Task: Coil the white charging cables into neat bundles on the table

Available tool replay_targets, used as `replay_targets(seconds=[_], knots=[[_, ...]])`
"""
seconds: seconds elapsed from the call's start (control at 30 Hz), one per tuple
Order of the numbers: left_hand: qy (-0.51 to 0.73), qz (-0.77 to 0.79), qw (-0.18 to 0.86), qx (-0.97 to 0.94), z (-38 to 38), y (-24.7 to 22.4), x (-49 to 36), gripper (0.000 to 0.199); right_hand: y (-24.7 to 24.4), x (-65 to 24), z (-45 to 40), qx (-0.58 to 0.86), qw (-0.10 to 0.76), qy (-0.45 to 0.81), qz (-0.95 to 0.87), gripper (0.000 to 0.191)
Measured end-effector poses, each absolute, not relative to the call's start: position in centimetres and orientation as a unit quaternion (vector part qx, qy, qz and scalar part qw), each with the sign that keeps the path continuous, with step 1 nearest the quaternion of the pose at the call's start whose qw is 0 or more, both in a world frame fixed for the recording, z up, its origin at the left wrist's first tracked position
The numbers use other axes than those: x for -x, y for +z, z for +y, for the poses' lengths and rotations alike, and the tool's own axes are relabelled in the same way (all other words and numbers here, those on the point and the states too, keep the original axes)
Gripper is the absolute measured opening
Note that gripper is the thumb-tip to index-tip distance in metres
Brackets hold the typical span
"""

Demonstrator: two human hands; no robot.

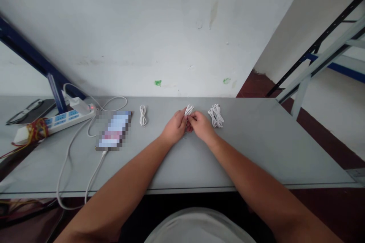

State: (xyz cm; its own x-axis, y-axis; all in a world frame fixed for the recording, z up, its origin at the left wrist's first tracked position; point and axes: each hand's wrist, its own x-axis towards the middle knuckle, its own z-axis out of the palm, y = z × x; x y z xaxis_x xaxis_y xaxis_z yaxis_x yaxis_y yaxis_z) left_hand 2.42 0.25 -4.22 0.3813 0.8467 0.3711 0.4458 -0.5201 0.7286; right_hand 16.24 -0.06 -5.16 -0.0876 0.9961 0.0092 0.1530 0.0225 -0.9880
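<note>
Head view: white cable bundle [188, 110] pinched between left hand [173, 126] and right hand [201, 126]

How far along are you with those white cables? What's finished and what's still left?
Looks done: a neat white cable coil lying by itself left of the hands. In hand: a small white loop, pinched between the left hand and right hand. Left: probably the bigger, looser white cable bundle to the right of the hands, though it may already be finished; I can't tell.
</note>
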Motion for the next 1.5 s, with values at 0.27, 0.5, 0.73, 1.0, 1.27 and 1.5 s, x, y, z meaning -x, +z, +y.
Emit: replay_targets(seconds=[0.27, 0.5, 0.73, 1.0, 1.27, 1.5], knots=[[0.344, 0.376, 0.324, -0.797, 0.1, -4.5, -2.5, 0.041, -5.7, -16.4, 0.4, 0.519, 0.439, 0.469, -0.563, 0.008], [0.357, 0.402, 0.288, -0.792, 0.7, -5.1, -2.1, 0.044, -5.5, -16.8, 0.2, 0.558, 0.44, 0.45, -0.541, 0.026], [0.351, 0.417, 0.28, -0.79, 0.6, -5.1, -1.9, 0.042, -4.9, -17.5, 0.3, 0.506, 0.493, 0.478, -0.522, 0.049], [0.313, 0.391, 0.266, -0.824, 0.5, -4.4, -2.0, 0.033, -5.1, -17.5, 0.5, 0.497, 0.479, 0.485, -0.536, 0.038], [0.285, 0.429, 0.299, -0.803, 0.0, -3.5, -1.9, 0.046, -4.8, -17.8, 0.7, 0.524, 0.477, 0.448, -0.545, 0.036], [0.267, 0.441, 0.291, -0.806, 0.2, -3.9, -1.9, 0.046, -5.1, -17.6, 0.8, 0.562, 0.454, 0.402, -0.563, 0.027]])
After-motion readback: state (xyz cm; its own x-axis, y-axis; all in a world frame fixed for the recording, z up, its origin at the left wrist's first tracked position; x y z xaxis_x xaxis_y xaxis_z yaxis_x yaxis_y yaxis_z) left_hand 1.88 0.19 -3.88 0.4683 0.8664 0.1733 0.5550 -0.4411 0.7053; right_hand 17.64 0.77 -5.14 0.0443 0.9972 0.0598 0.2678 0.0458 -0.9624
